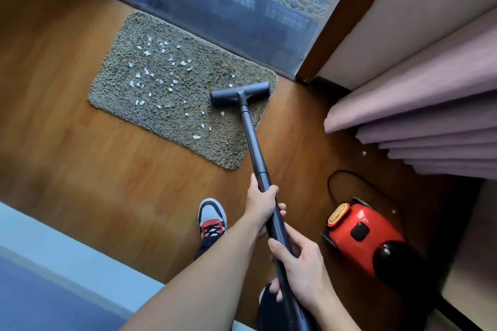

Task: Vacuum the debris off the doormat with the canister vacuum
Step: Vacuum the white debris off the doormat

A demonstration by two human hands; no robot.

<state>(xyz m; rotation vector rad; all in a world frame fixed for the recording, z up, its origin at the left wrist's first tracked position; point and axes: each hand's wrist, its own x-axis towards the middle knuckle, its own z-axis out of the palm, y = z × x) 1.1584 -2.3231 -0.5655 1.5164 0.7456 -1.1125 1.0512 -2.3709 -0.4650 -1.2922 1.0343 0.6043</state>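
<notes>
Many paper scraps (150, 72) on shaggy doormat (215, 140), wood floor (80, 142).

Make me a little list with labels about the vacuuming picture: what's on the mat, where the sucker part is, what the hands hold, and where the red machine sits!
mat: shaggy grey-green doormat on wood floor by the doorway
debris: white paper bits, mostly over its left and middle part
nozzle: dark floor head resting at the mat's right end
wand: dark tube running from the head to the hands
left hand: gripping the wand, farther forward
right hand: gripping the wand, closer to the body
vacuum: red canister on the floor, right of the person
stray bit: one scrap near the pink curtain
</notes>
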